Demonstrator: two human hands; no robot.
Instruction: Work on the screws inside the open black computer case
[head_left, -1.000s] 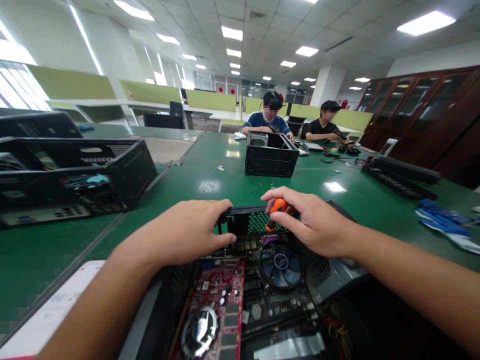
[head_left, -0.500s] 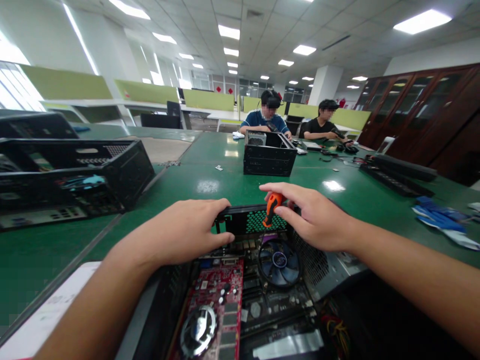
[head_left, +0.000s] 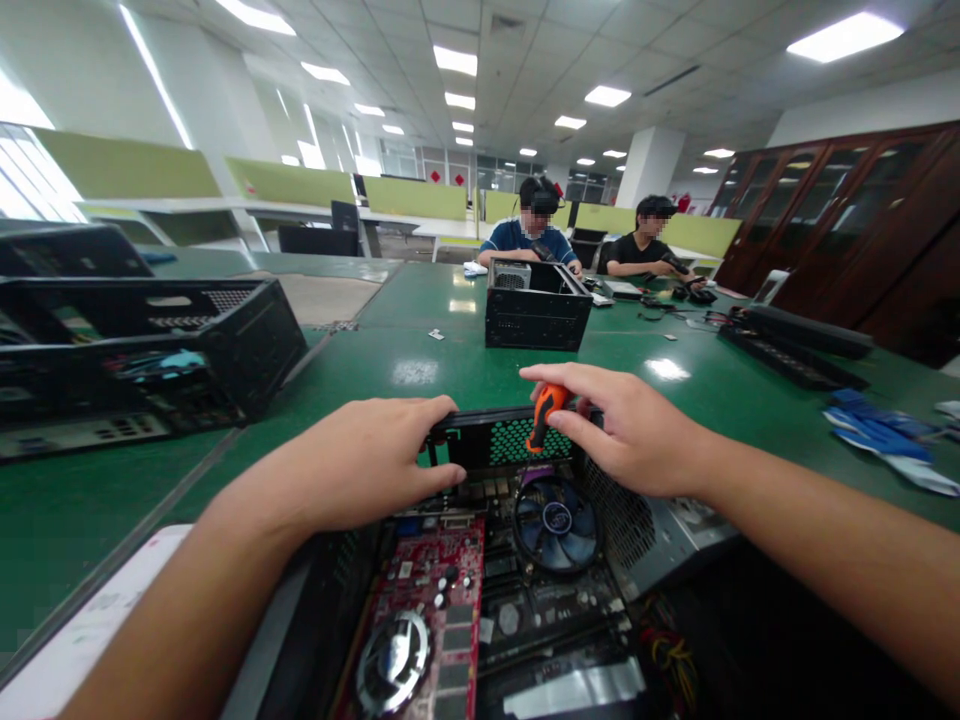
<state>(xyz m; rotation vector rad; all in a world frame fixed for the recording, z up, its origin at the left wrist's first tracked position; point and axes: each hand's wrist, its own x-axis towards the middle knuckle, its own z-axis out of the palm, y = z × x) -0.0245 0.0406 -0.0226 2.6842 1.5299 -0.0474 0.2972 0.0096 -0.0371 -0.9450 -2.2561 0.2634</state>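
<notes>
In front of me lies an open computer case (head_left: 525, 425), its inside facing up. My left hand (head_left: 375, 460) grips the far left part of its rear wall, fingers over the outside and thumb on the inner side. An orange and black screwdriver (head_left: 547, 408) is in my right hand (head_left: 626, 430), handle upright between thumb and fingers. Its shaft and tip do not show clearly; the handle stands near the perforated rear panel. Inside the case are a black cooling fan (head_left: 556, 520), a red graphics card (head_left: 431, 590) with a silver round cooler, and a grey power supply (head_left: 675, 550).
On the green table (head_left: 360, 370) another black case (head_left: 536, 315) stands ahead. More cases (head_left: 255, 350) are at left. Blue and white gloves (head_left: 885, 435) and a black panel (head_left: 795, 345) lie at right. Two people sit across the table. Coloured cables (head_left: 671, 650) hang inside the case.
My view has shifted very slightly. Both hands and the screwdriver stay practically where they were on the case.
</notes>
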